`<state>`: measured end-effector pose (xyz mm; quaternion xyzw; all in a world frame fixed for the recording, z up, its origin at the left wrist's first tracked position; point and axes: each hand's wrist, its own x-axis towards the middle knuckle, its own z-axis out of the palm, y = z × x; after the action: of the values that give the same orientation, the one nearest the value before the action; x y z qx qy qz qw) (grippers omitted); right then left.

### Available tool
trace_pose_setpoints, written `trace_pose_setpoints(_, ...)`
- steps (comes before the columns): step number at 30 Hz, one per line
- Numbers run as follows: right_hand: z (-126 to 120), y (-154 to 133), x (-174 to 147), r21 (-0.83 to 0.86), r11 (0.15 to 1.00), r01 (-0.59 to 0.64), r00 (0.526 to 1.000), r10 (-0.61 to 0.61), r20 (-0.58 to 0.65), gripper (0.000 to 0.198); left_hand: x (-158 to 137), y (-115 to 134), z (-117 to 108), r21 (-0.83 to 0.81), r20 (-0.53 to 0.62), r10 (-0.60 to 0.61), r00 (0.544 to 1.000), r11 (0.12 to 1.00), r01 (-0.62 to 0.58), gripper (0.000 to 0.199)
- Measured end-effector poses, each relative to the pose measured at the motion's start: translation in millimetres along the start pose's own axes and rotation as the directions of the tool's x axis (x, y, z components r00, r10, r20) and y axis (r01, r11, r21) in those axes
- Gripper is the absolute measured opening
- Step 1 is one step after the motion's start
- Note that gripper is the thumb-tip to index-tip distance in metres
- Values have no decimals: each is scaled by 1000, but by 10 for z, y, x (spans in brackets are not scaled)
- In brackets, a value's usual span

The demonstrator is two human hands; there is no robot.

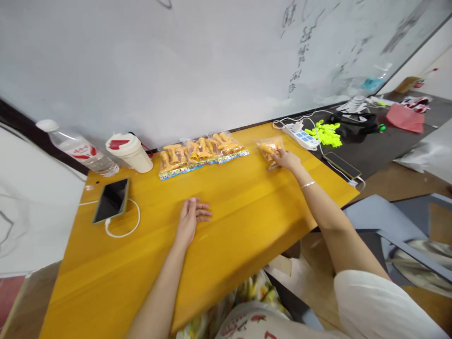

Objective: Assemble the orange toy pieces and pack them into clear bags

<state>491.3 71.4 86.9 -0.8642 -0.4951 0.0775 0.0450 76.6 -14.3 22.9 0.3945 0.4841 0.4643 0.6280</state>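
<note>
At the right part of the yellow wooden table (226, 207), my right hand (288, 161) grips a clear plastic bag of orange pieces (269, 149) by its near right side. The bag's lower part is partly behind my fingers. My left hand (191, 219) rests on its side near the table's middle, fingers apart and holding nothing. Beyond it, against the whiteboard, several similar bags of orange pieces (201, 153) lie in an overlapping row, with colourful printed strips along their near edges. The exact kind of the orange pieces is hard to make out.
To the left are a water bottle (79, 149), a lidded cup (130, 151) and a phone (112, 200) on a white cable. A power strip (302, 136), bright yellow-green pieces (326, 133) and another phone (342, 164) lie to the right. A grey chair (384, 216) stands at the right.
</note>
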Motion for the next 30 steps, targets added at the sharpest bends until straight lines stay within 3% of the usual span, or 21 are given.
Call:
trace_pose_setpoints(4, 46, 49, -961, -126, 989, 78, 997, -80, -13, 69, 3, -15, 20, 14, 3, 36, 999, 999, -36, 46)
trace_pose_setpoints(8, 253, -270, -1917, -155, 961, 227, 970, -238, -53, 70, -56, -45, 7, 87, -17, 92, 996, 992, -90, 41)
trace_pose_setpoints(13, 580, -948, -2801, -46, 868, 494, 868, -495, -38, 71, -229, -90, -178, 264, -24, 214, 977, 944, -200, 37)
trace_pose_setpoints(16, 640, -1283, -3103, 74, 765, 640, 767, -642, 4, 65, -323, -76, -396, 348, -98, 258, 961, 914, -210, 32)
trace_pose_setpoints(18, 601, -1379, -3140, 202, 664, 720, 680, -733, -14, 52, -370, -45, -599, 396, -187, 282, 941, 898, -191, 27)
trace_pose_setpoints(20, 542, -1373, -3016, 330, 605, 724, 664, -741, -98, 42, -413, -7, -834, 441, -277, 314, 908, 881, -170, 24)
trace_pose_setpoints(23, 530, -1289, -2630, 402, 707, 582, 809, -554, -198, 42, -473, 36, -1150, 569, -356, 372, 857, 814, -118, 21)
trace_pose_setpoints(24, 560, -1272, -2498, 395, 747, 535, 840, -521, -151, 43, -486, 43, -1216, 622, -354, 389, 851, 777, -96, 24)
trace_pose_setpoints(26, 657, -1277, -2296, 415, 785, 460, 843, -533, 74, 50, -494, 42, -1268, 697, -317, 405, 858, 713, -79, 36)
trace_pose_setpoints(28, 776, -1332, -2203, 495, 777, 388, 799, -552, 239, 53, -485, 32, -1229, 709, -279, 405, 871, 699, -97, 42)
trace_pose_setpoints(30, 875, -1406, -2201, 598, 718, 356, 765, -592, 255, 46, -469, 25, -1148, 668, -283, 392, 875, 736, -113, 40)
